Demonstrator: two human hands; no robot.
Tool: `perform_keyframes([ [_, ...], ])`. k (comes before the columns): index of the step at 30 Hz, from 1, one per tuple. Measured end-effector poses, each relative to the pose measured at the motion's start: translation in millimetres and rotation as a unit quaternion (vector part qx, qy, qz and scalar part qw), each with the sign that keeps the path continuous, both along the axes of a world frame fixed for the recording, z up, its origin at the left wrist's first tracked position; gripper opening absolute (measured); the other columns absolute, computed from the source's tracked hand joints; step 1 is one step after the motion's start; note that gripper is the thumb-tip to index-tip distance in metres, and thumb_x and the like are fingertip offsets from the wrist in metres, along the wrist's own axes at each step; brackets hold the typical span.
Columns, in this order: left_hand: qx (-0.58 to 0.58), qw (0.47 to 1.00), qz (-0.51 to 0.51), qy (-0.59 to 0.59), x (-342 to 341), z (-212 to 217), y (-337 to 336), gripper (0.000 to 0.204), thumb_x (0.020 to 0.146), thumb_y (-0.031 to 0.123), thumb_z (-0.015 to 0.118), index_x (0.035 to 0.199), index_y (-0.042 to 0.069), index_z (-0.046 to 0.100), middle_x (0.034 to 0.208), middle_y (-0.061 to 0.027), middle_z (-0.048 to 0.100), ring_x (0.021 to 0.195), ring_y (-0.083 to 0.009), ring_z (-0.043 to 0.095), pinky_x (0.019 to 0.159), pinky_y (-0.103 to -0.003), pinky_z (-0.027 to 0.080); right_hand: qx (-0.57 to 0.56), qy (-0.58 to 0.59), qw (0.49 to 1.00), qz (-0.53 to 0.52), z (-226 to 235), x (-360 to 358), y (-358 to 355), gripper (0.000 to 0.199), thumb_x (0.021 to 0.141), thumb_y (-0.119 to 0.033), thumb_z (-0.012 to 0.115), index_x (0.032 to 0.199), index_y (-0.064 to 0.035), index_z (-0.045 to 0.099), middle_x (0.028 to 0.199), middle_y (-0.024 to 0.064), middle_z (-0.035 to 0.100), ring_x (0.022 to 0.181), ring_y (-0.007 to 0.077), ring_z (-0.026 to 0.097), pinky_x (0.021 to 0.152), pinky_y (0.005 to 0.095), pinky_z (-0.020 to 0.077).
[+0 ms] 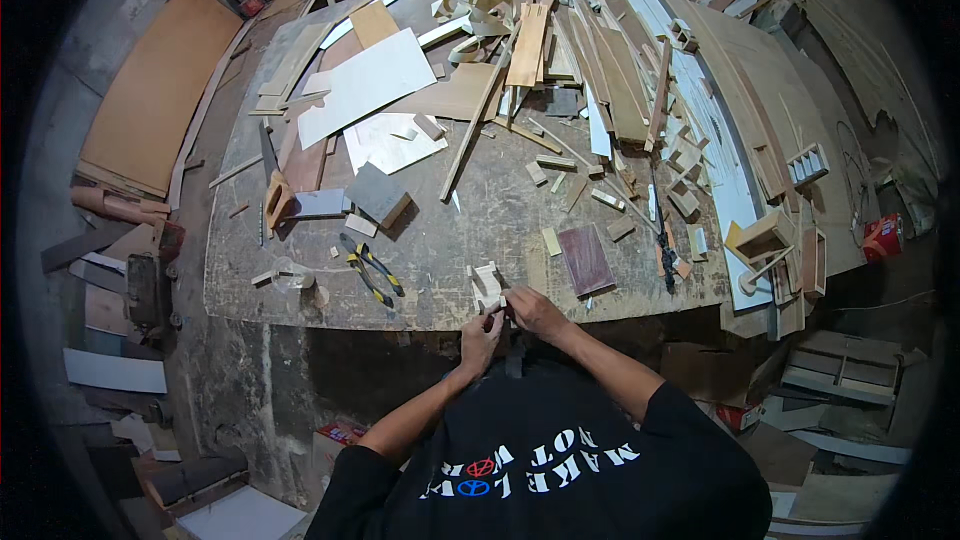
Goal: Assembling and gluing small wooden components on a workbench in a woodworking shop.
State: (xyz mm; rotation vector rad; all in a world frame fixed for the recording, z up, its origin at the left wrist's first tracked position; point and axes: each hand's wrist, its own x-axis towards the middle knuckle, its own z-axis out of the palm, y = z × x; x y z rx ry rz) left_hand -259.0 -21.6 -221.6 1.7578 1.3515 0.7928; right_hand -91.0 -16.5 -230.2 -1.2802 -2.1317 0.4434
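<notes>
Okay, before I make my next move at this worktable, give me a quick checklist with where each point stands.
1. Left hand holding the small wooden piece: ok, at its near end.
2. Right hand on the same piece: ok, near its right corner.
3. Yellow-and-black pliers clear of both hands: ok, lying to the left.
4. Handsaw out of the way: ok, farther off at left.
5. Worktable uncluttered: not ok, boards and strips crowd its far side.
6. Piece's joints tight: cannot tell, too small.
</notes>
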Motion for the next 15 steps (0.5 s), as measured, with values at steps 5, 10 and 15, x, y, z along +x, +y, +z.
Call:
perform_keyframes([
  [5,-0.004,1.000,0.002,-0.031,0.3,-0.1,-0.9,0.025,0.086,0.016,0.061,0.108,0.004,0.064,0.068,-0.0182,0.059,0.057,-0.0227,0.059,0.054,-0.033,0.045,0.003,-0.009,1.000,-0.010,0.5,0.0,-0.5,0.035,0.071,0.003,0.055,0.105,0.0049,0.051,0.090,0.0179,0.054,0.086,0.0332,0.055,0.077,0.0384,0.0469],
  [10,0.007,0.999,0.004,-0.040,0.3,2.1,-3.5,0.026,0.086,0.015,0.062,0.109,0.003,0.064,0.065,-0.0180,0.057,0.053,-0.0196,0.054,0.053,-0.032,0.044,0.007,-0.009,1.000,-0.005,-0.2,0.5,-1.3,0.036,0.071,0.002,0.056,0.106,0.0043,0.052,0.090,0.0173,0.054,0.087,0.0328,0.055,0.078,0.0388,0.0470],
  [15,0.019,0.999,0.012,-0.048,0.0,4.8,-6.1,0.025,0.087,0.014,0.061,0.108,0.001,0.063,0.063,-0.0175,0.056,0.051,-0.0183,0.052,0.052,-0.032,0.043,0.004,-0.004,1.000,-0.015,-2.1,1.0,-1.1,0.036,0.072,0.000,0.058,0.108,0.0036,0.053,0.091,0.0169,0.055,0.086,0.0324,0.056,0.078,0.0388,0.0471],
])
